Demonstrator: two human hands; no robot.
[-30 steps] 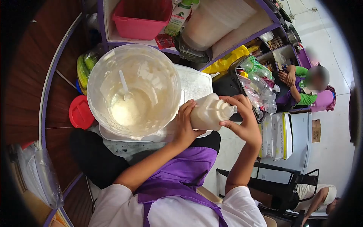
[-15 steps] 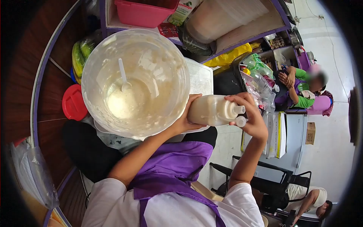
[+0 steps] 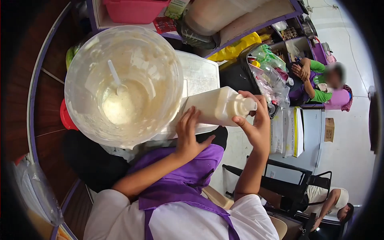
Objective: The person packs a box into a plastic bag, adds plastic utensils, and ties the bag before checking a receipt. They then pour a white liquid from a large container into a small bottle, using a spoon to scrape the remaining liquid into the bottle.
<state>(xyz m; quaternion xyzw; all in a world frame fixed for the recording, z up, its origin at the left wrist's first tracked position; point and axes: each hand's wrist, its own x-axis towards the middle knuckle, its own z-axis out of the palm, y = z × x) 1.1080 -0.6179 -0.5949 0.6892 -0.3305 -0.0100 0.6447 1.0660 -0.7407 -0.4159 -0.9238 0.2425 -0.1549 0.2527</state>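
Note:
A squeeze bottle (image 3: 210, 107) filled with something cream-coloured lies tilted across my view, its cap pointing right. My right hand (image 3: 256, 124) is closed around its neck, thumb below and fingers above. Near the bottle's base, my left hand (image 3: 190, 138) is open, fingers stretched and thumb apart, the fingertips right at the bottle's lower side. To the left stands a big translucent bucket (image 3: 164, 52), its walls smeared with a pale creamy mixture (image 3: 118, 106). A white plastic spoon (image 3: 113, 73) rests inside it, its bowl end down by the mixture.
Under the bucket is a white box-like surface (image 3: 202, 74). A red lid (image 3: 66, 116) lies at the left. Shelves with a pink bin (image 3: 134, 11) stand beyond. A rubbish bin (image 3: 272, 82) and cartons (image 3: 289, 132) are at right. Two people sit nearby, one in green sleeves (image 3: 320, 96).
My left hand has let go of the bottle's base and spread its fingers. The bottle has tipped slightly, cap end up in view, still in my right hand. The view has shifted, moving the bucket left.

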